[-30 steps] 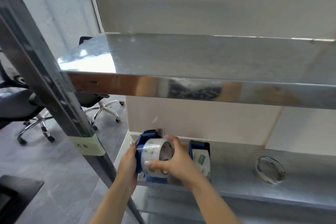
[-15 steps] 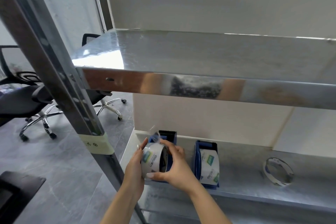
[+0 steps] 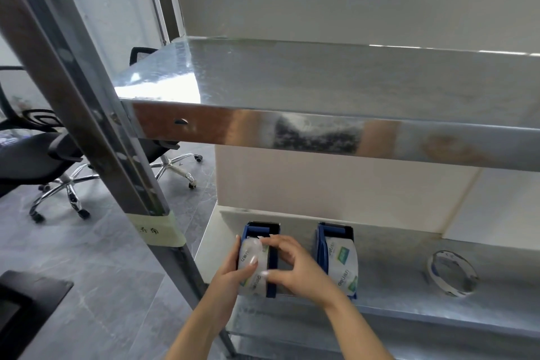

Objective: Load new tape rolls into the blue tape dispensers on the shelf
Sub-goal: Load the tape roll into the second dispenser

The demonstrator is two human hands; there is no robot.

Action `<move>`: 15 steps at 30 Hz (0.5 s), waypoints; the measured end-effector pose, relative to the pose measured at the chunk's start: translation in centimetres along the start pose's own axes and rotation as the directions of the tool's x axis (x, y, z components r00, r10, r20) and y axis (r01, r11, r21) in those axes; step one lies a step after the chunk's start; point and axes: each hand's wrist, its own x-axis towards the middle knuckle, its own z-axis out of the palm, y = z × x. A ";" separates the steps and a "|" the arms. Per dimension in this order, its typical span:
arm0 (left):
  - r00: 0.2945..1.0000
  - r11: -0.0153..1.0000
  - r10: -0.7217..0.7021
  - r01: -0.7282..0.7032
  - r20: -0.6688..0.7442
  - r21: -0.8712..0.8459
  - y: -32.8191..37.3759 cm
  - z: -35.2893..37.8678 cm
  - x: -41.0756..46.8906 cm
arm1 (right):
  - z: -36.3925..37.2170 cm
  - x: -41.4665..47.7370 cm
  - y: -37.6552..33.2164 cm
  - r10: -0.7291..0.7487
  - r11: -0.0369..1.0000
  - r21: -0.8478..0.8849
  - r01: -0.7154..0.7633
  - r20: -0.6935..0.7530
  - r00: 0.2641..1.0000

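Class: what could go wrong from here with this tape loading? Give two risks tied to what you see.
The tape roll, gripped by left hand and right hand, looks partly seated in the left dispenser near the shelf edge; it might slip off. The right hand could knock the loaded dispenser beside it.

Left hand (image 3: 230, 275) and right hand (image 3: 295, 269) grip a tape roll (image 3: 247, 251) in a blue dispenser (image 3: 261, 229) (a loaded dispenser (image 3: 334, 232) stands beside).

Left grip (image 3: 231, 274), right grip (image 3: 298, 269): bare to forearm; long rounded nails, pale glossy polish.
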 end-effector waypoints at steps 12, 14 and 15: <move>0.991 0.987 0.006 -0.028 0.136 0.156 0.0 -1.2 -0.5 | 1.5 2.6 -0.6 -0.224 0.929 -0.363 0.068 -0.407 0.885; 0.990 0.983 -0.010 -0.016 0.141 0.180 0.0 -1.3 -0.6 | 1.6 3.2 -0.9 -0.212 0.922 -0.386 0.027 -0.447 0.869; 0.990 0.981 -0.016 -0.013 0.144 0.194 0.1 -1.2 -0.6 | 1.5 3.5 -1.2 -0.200 0.921 -0.391 0.008 -0.454 0.868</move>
